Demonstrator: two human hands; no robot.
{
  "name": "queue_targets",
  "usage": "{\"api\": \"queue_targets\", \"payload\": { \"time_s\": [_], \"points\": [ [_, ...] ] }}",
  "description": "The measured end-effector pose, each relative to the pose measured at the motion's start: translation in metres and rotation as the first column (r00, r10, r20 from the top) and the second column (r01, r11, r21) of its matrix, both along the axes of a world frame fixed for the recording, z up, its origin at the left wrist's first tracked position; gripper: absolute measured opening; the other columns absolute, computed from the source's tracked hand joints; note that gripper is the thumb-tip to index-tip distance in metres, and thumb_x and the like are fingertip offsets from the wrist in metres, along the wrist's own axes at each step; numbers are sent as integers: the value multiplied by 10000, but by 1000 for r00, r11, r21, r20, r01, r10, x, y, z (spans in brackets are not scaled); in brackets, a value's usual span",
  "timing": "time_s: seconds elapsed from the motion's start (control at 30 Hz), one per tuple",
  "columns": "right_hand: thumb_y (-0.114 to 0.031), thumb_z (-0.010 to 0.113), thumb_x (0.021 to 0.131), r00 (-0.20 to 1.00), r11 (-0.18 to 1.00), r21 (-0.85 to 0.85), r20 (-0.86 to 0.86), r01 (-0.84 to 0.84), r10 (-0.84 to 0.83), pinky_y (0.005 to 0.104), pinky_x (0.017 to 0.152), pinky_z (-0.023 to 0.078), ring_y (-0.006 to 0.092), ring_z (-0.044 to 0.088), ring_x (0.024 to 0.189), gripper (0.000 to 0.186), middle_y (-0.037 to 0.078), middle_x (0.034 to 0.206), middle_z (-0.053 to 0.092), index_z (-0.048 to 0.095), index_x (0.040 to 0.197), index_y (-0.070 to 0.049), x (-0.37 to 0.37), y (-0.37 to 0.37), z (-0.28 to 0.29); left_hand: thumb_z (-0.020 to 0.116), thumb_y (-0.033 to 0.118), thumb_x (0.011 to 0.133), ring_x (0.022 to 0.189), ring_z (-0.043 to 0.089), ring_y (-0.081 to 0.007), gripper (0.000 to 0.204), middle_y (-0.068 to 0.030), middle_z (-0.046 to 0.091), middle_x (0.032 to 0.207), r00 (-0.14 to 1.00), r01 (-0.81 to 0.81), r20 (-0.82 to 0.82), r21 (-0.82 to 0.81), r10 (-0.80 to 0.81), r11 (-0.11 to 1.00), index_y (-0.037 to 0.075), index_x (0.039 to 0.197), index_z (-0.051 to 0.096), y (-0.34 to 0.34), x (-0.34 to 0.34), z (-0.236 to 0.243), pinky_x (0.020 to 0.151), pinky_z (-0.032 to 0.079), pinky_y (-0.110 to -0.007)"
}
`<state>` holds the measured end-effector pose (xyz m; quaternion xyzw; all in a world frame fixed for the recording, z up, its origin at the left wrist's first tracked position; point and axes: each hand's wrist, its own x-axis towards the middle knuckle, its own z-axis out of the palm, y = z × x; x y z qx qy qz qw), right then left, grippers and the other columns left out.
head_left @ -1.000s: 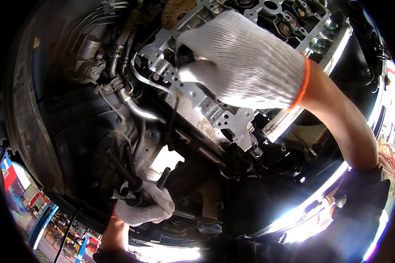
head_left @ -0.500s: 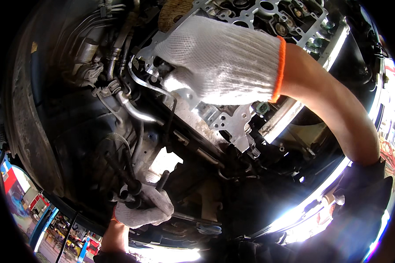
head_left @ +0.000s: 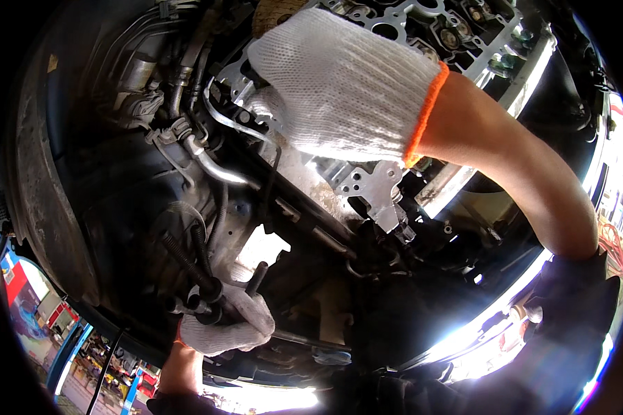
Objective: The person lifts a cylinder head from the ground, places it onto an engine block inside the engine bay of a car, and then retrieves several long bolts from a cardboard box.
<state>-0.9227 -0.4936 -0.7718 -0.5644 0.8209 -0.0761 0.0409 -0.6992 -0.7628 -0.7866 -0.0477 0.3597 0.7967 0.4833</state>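
Note:
My left hand (head_left: 232,330), in a white knit glove, is closed around several long dark bolts (head_left: 181,257) at the lower left. Their threaded shanks stick up past the fingers, and one shorter end juts out on the right side. Higher up, my right hand (head_left: 346,90), gloved in white with an orange cuff, reaches over the silver metal cylinder head (head_left: 375,192) of an engine. Its fingers curl down with the back of the hand toward me. The glove hides the fingertips and whatever is in them.
A curved metal pipe (head_left: 218,173) and hoses run left of the engine. A pale rail (head_left: 443,188) slants along its right side. The dark fender edge (head_left: 69,238) bends down the left, with a cluttered workshop floor (head_left: 93,373) beyond.
My right hand has tilted and shifted slightly up and left over the cylinder head, its thumb drawn in higher. My left hand keeps its hold on the bolts, almost still.

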Motion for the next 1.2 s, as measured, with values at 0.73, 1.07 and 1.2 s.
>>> {"api": "queue_targets", "payload": {
  "time_s": [0.73,1.07,1.2],
  "points": [
    [-99,643,896,856,847,-358,480,392,-193,394,536,511,308,622,524,275,152,545,553,554,675,39,-6,32,50,710,-212,681,558,605,-190,299,-288,679,867,983,-137,118,-18,138,990,-124,967,702,1,10,9,459,475,-281],
    [-105,687,801,924,958,-283,-376,-50,-62,317,807,574,213,692,871,81,58,880,646,713,830,-34,19,41,3,673,-229,693,550,604,-202,278,-297,678,882,986,-160,25,-103,163,982,-138,954,696,12,4,18,451,468,-294],
    [-91,712,730,957,956,-290,-289,-55,-32,303,760,575,208,686,803,54,43,802,627,704,716,-40,15,44,3,664,-232,695,548,598,-198,278,-296,678,881,986,-138,88,-39,141,990,-133,952,697,15,-3,15,451,466,-293]
  ]
}}
